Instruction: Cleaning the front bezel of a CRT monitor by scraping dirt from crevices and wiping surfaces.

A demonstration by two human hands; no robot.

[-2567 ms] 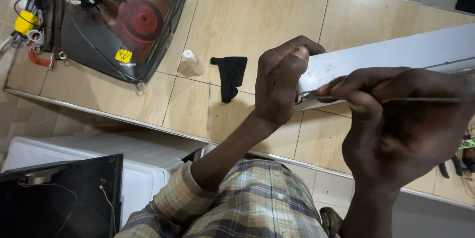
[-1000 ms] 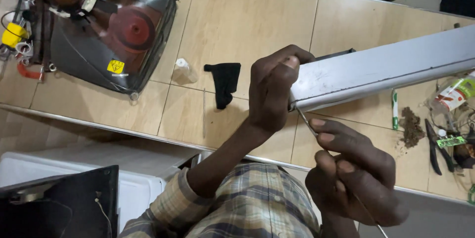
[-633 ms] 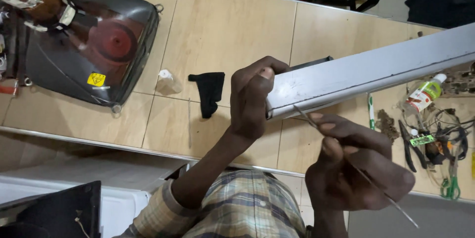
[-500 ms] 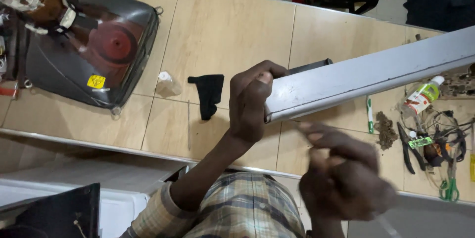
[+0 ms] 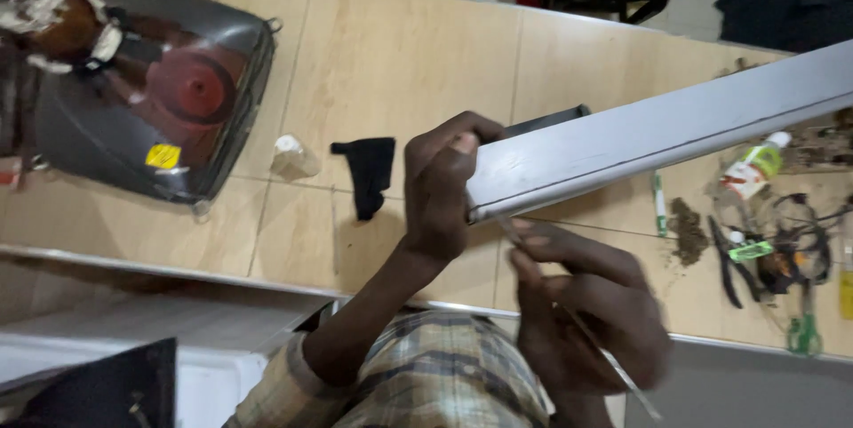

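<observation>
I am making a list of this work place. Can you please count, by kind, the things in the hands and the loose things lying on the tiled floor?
Long grey panel, gripped at its end by the left hand: 1
Thin metal strip, in the right hand: 1
Old tube set, face down: 1
Black cloth: 1
Bottle with green label: 1
Total: 5. The tangled tools at the right are too cluttered to count.

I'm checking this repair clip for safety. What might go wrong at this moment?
The thin metal strip in the right hand pokes into the long grey panel's end beside the left hand; a slip might jab those fingers. The panel, gripped at one end only, may tip.
</observation>
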